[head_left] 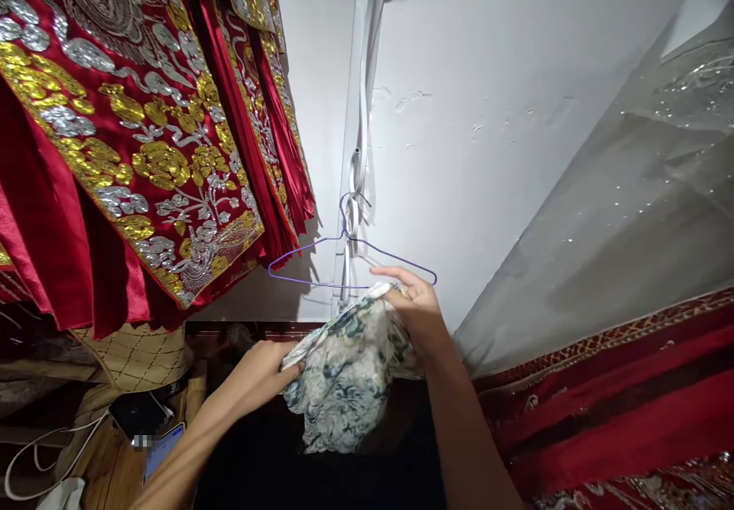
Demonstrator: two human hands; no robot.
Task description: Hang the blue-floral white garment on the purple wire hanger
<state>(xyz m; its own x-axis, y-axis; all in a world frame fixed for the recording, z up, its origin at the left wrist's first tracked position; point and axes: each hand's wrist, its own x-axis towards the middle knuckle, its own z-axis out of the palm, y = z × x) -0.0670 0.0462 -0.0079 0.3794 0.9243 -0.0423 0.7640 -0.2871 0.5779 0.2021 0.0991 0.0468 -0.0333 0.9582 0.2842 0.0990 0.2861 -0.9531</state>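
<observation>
My left hand point(268, 372) is closed on one edge of a floral garment point(347, 388) in white, green and blue. The thumb lies over the cloth, which hangs crumpled below. On the other side, my right hand point(414, 296) pinches the upper edge of the same cloth, its index finger stretched out. Just above the garment is a thin purple clothes hanger point(301, 248) with no clothing on it. Its hook is up by a white strip with loops on the wall; I cannot tell whether it is hooked there. The right fingertips are close to its lower bar.
Red costumes point(160, 143) with gold and silver embroidery hang at the left. Sheer glittery fabric point(642, 189) and red cloth point(619, 418) fill the right side. At lower left a phone point(164, 450), a dark object point(138, 414) and a white cable point(54, 468) lie around a wooden surface.
</observation>
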